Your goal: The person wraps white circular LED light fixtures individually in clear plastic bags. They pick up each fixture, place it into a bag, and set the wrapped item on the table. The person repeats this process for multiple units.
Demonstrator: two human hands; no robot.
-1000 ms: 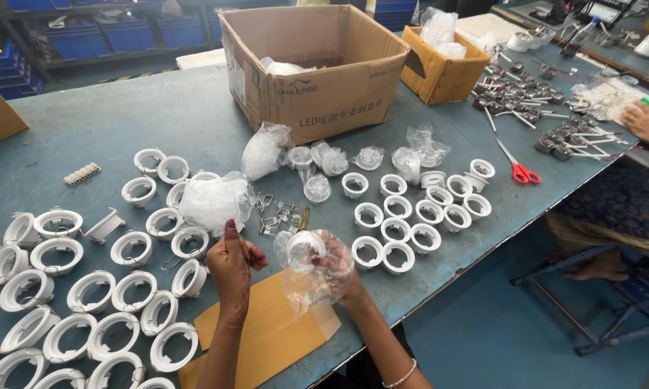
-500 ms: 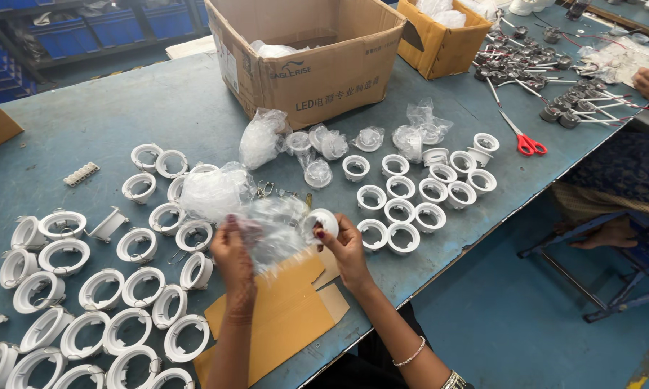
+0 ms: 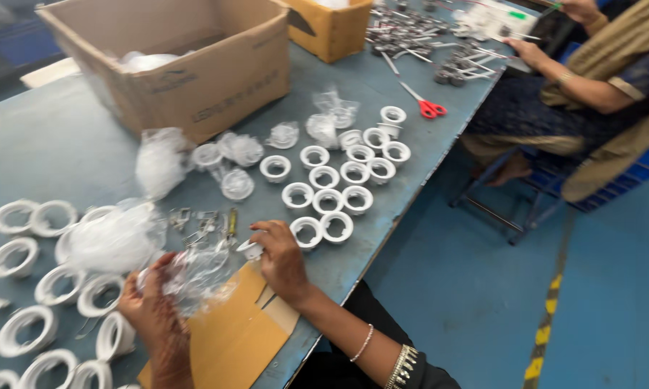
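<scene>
Since only the head view is on hand, here's what it gives: the left hand [image 3: 148, 317] sits at about 7 o'clock in the frame, fingers closed around a crumpled clear plastic bag [image 3: 194, 277] that billows over the brown cardboard sheet [image 3: 230, 338], and the right hand [image 3: 281, 259] just past it toward 6 o'clock has its fingertips pinched together on a small white ring fitting [image 3: 251, 250] at the bag's upper edge. It's a bit blurry, so I can't tell whether the fitting is fully out of the bag or still half in it. My guess is the fitting is light, rigid moulded plastic, smooth enough to slip, so pinching across the rim the way she's doing looks right; the bag is thin, floppy and crinkly, best bunched in a fist since it won't hold shape. At 12 to 1 o'clock from the hands sits a neat block of small white rings [image 3: 328, 202] on the blue-grey table [image 3: 65, 144], larger white rings [image 3: 25, 331] spread out at 9 o'clock, a big open cardboard box [image 3: 194, 79] at 11, red-handled scissors [image 3: 429, 108] at 1, and another person's hand [image 3: 530, 52] working at the far corner
</scene>
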